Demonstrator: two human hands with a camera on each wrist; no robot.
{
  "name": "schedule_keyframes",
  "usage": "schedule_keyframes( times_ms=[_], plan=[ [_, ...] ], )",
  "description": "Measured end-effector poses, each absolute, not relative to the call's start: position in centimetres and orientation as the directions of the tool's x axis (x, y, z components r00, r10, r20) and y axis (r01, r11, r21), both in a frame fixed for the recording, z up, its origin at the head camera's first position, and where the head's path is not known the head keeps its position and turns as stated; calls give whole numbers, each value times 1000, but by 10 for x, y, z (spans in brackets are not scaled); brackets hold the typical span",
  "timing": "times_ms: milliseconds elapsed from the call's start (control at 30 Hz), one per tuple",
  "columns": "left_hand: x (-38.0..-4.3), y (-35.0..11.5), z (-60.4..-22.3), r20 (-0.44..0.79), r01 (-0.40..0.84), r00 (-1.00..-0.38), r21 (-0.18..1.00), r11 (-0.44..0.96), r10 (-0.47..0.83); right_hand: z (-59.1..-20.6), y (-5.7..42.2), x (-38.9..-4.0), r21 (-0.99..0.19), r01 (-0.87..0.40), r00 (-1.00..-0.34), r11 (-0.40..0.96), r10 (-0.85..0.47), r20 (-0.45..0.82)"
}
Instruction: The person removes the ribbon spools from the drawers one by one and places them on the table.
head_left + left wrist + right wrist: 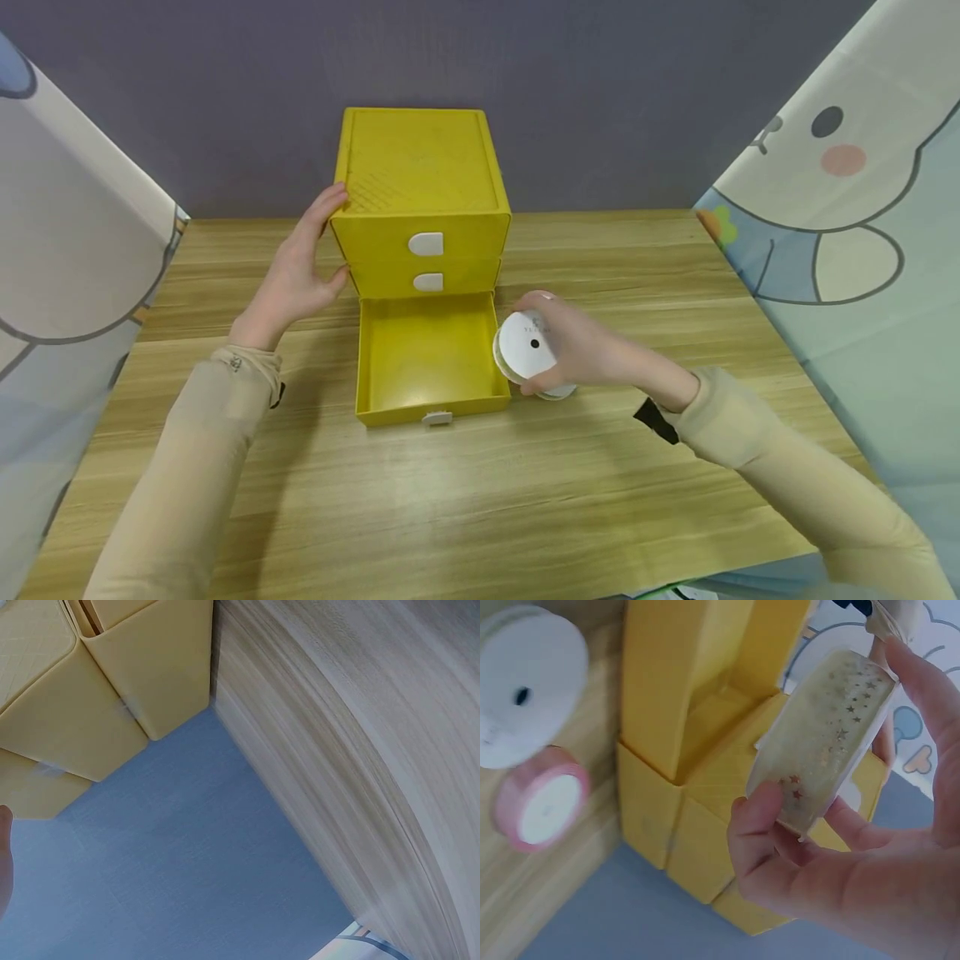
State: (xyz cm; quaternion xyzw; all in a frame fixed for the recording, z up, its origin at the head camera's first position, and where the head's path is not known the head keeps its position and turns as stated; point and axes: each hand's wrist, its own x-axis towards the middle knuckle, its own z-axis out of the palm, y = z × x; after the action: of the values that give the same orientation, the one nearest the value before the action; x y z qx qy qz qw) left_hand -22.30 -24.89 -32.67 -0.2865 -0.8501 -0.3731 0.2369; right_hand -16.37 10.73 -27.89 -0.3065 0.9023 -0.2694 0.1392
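Observation:
A yellow drawer box (420, 167) stands at the back of the table, its bottom drawer (431, 358) pulled out with a bare floor. Against the box's left side rests my left hand (288, 279), fingers at the top edge and thumb lower down. In my right hand (581, 342) I grip a ribbon spool (521, 346) by its rim, just over the drawer's right wall. Its cream ribbon (829, 735) with small stars shows in the right wrist view. Another white spool (536, 682) and a pink ribbon roll (544, 806) lie on the table, mostly hidden in the head view.
The wooden table (450, 517) runs up to a dark grey wall panel (600, 108) behind the box. Cartoon-printed cloth (847, 208) hangs along both sides. Two closed drawers with white tabs (426, 243) sit above the pulled-out one.

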Motion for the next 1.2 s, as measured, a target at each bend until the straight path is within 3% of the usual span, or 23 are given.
schedule_keyframes(
  times_ms=[167,500,833,1200],
  plan=[
    [-222,-250,-326,621,665,-722,500,554,306,-296,123,-155,-563,-487,-783,668,-619,-57],
    [-223,-250,-326,624,665,-721,498,557,302,-310,158,-150,-671,-330,-852,664,-516,-92],
    [-222,-248,-325,613,657,-731,516,549,299,-321,193,-178,-652,-120,-902,748,-357,-244],
    [-222,-247,-326,605,647,-740,521,556,294,-343,219,-207,-713,45,-908,700,-269,-321]
  ],
)
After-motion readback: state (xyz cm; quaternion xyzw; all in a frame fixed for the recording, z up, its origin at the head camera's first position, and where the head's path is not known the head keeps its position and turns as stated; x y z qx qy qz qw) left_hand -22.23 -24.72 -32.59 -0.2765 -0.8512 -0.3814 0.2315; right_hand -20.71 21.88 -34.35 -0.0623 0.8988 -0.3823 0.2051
